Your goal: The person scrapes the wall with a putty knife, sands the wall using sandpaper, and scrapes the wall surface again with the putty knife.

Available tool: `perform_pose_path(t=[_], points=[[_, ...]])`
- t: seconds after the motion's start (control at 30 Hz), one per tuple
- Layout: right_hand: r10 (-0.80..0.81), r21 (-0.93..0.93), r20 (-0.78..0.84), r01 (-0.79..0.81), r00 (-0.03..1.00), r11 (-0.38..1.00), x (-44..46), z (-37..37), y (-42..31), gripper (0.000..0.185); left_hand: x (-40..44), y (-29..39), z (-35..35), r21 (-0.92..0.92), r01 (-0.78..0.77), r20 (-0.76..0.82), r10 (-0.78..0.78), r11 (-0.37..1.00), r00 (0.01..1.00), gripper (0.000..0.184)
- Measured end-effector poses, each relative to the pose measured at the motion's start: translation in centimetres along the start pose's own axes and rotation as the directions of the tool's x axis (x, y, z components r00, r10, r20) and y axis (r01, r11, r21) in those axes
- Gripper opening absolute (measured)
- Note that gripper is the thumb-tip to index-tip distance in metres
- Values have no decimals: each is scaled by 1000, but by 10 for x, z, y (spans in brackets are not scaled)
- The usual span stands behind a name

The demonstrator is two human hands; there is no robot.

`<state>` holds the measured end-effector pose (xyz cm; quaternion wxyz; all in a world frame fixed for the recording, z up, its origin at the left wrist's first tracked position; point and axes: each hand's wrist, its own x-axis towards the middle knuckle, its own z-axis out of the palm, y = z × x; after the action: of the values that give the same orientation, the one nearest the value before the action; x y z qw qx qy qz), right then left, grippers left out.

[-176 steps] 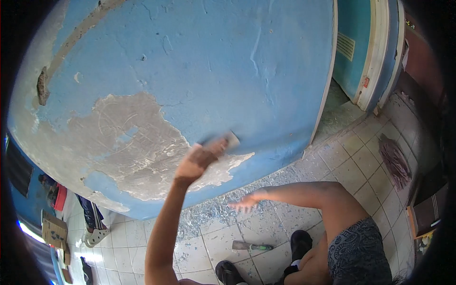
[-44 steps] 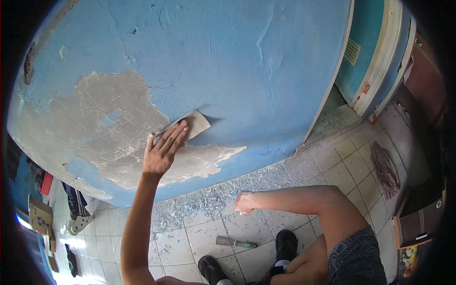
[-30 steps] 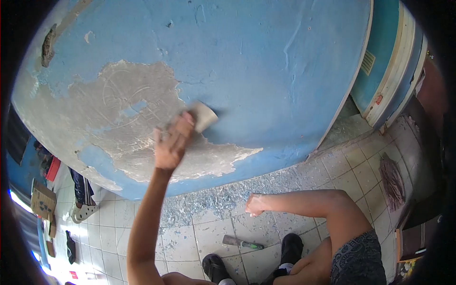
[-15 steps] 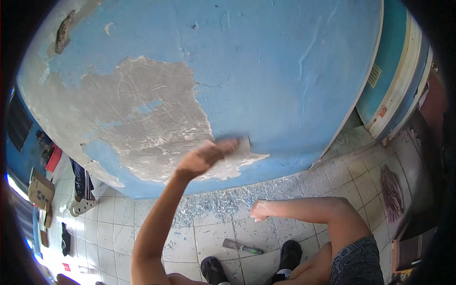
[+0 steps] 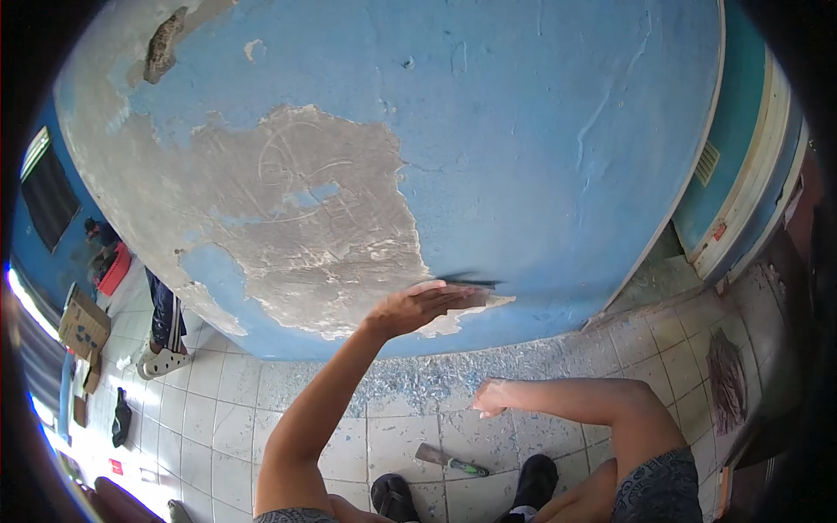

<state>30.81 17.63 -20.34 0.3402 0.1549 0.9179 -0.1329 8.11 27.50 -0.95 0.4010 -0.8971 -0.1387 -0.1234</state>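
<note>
My left hand [image 5: 414, 307] presses a thin flat sheet [image 5: 478, 297] against the blue wall [image 5: 540, 174], near the lower right end of the bare grey patch [image 5: 331, 227]. The sheet shows nearly edge-on, partly covered by the fingers. Over the floor on the right, my right hand [image 5: 490, 397] is closed with its fingers curled, and nothing shows in it. A scraper with a green and black handle [image 5: 466, 466] lies on the tiles between my feet, touched by neither hand.
Paint flakes [image 5: 410, 383] cover the floor along the wall's base. A doorway [image 5: 732, 148] stands at the right, with a crumpled cloth [image 5: 725, 382] below it. At the left are another person's leg [image 5: 164, 314], a cardboard box [image 5: 85, 324] and a red basket [image 5: 114, 268].
My left hand has moved the sheet back and forth over the wall, lately down and right. My right hand, spread in the oldest frame, is now curled. The view has shifted.
</note>
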Motion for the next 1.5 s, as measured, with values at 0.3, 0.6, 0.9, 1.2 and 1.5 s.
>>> perform_pose_path(t=[0.3, 0.6, 0.9, 1.2, 1.5], points=[[37, 52, -43, -35, 998, 998, -3, 8, 2, 41, 23, -83, -62, -169, 780, -375, -771, 602, 514, 42], [41, -38, -3, -41, 999, 998, -7, -7, 1, 40, 30, -58, -62, -838, 441, 518, -216, -321, 827, 53], [9, -47, -9, -9, 1000, 999, -6, -8, -6, 40, 10, -30, -17, -568, 288, 188, -219, 771, 957, 55], [43, 4, -28, -43, 999, 999, -13, -16, -2, 41, 34, -92, -74, 108, 649, -272, -606, 753, 748, 52], [14, -3, 11, -14, 1000, 1000, -10, -10, -10, 41, 8, -32, -4, 106, 1, -90, 9, 994, 996, 45]])
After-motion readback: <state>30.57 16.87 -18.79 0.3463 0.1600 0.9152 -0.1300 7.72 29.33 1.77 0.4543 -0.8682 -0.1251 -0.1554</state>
